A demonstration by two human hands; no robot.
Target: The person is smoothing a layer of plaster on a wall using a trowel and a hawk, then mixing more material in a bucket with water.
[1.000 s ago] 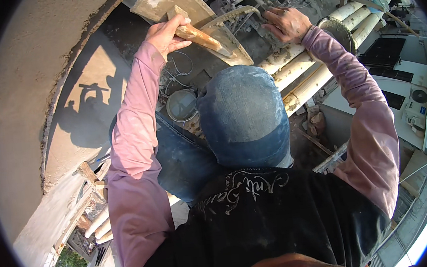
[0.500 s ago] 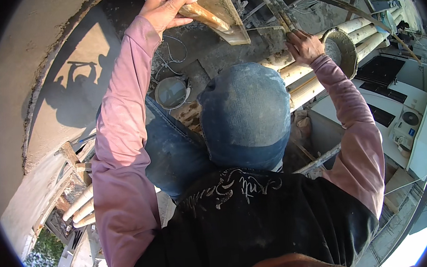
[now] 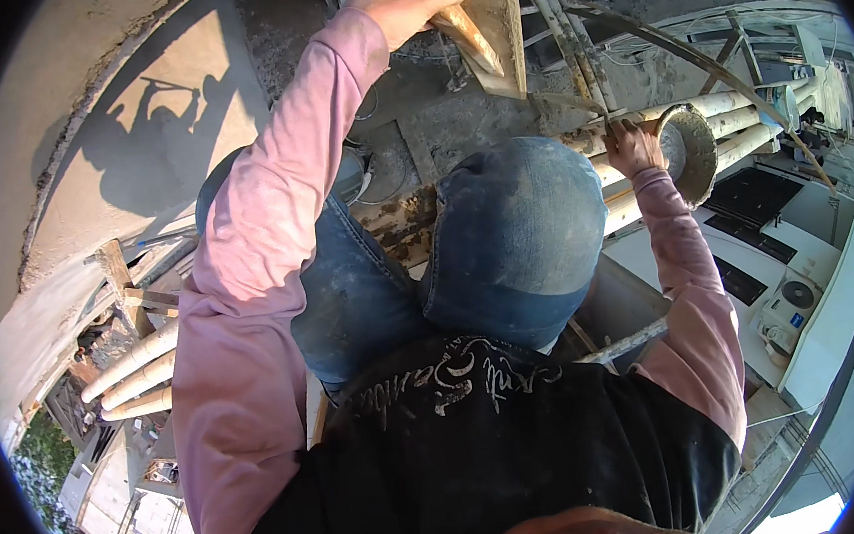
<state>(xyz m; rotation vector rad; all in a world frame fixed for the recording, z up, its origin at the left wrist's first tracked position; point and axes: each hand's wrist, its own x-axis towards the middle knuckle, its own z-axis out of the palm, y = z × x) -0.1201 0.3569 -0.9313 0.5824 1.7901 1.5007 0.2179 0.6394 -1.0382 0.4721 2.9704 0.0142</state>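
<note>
My left hand (image 3: 408, 3), at the top of the view, is closed round the handle of a long wooden float (image 3: 501, 35) smeared with mortar. The float's upper end runs out of the picture. My right hand (image 3: 635, 148) is closed beside the rim of a round, mortar-crusted bucket (image 3: 707, 160). A thin, flat blade (image 3: 566, 101), seen almost edge-on, juts to the left from the right hand and looks like a trowel. Its handle is hidden by the fingers. Greyish contents show inside the bucket.
Round wooden poles (image 3: 737, 122) run beneath the bucket. A slanting timber (image 3: 689, 30) crosses at the upper right. A plastered wall (image 3: 2, 220) rises at the left. Another bucket (image 3: 350, 178) is partly covered by my left arm. An outdoor air-conditioner unit (image 3: 791, 309) sits lower right.
My left hand and the float have shifted up and to the right. My right hand has come down nearer the bucket, with the thin blade moving along. The whole view has shifted slightly.
</note>
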